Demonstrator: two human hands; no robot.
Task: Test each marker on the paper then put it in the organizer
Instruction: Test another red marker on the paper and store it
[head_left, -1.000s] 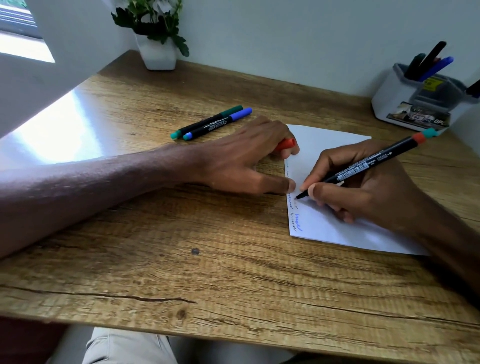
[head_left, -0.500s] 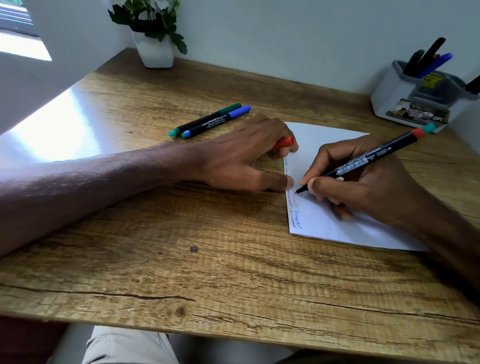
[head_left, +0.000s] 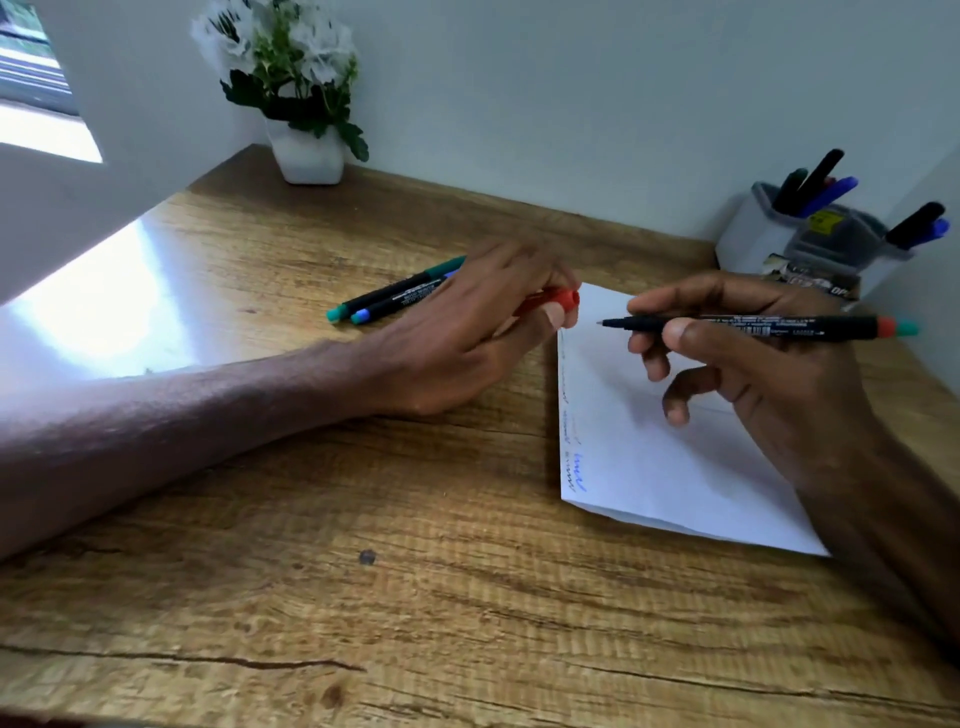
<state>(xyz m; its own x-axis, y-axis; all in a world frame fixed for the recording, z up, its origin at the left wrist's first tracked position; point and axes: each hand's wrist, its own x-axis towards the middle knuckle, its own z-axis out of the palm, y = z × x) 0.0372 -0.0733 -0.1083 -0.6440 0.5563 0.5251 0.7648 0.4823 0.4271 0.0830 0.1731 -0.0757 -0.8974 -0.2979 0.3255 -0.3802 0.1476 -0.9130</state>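
My right hand (head_left: 737, 358) pinches an uncapped black marker (head_left: 753, 326) with a red and teal end, held level above the white paper (head_left: 654, 457), tip pointing left. My left hand (head_left: 467, 332) grips a red cap (head_left: 558, 301) at the paper's top left corner, close to the marker tip. Scribbles in dark and blue ink run down the paper's left edge. Two capped markers (head_left: 395, 296), one green and one blue, lie on the wooden desk behind my left hand. The grey organizer (head_left: 769, 234) stands at the back right with several markers in it.
A white pot of flowers (head_left: 306, 150) stands at the back of the desk (head_left: 363, 519) by the wall. Bright window glare covers the desk's left part. A dark spot marks the wood near the middle front.
My right hand has lifted the marker tip off the paper and turned it level. My left hand has lifted off the paper's edge, with the red cap now near the tip. The view tilted up.
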